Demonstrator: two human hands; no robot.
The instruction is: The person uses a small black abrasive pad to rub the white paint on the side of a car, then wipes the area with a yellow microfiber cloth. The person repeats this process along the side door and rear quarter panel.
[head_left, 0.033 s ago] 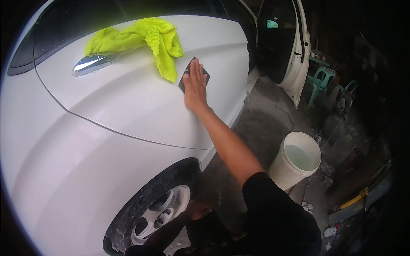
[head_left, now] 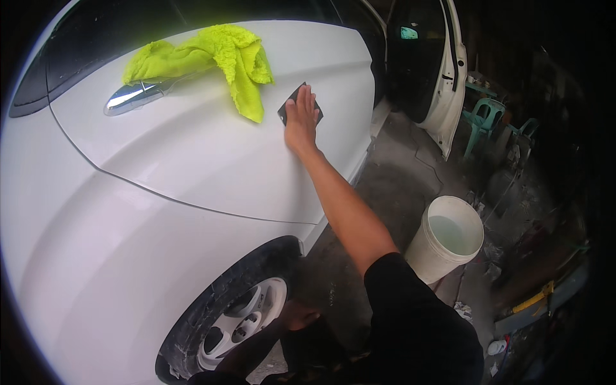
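The white car door [head_left: 212, 173] carries a yellow-green towel [head_left: 240, 64], which lies in folds along its upper part, partly over the chrome handle [head_left: 131, 99]; on the same door, a dark sheet [head_left: 283, 113] lies flat beneath the right hand [head_left: 301, 127]; the grey floor [head_left: 391, 186] bears a white bucket [head_left: 418, 253] with liquid inside, which stands near the car; farther away, a green chair [head_left: 482, 120] stands on this floor; a thin cable [head_left: 420, 158] runs across it; a small white bottle [head_left: 496, 347] is on the floor too, toward the lower right of the view.
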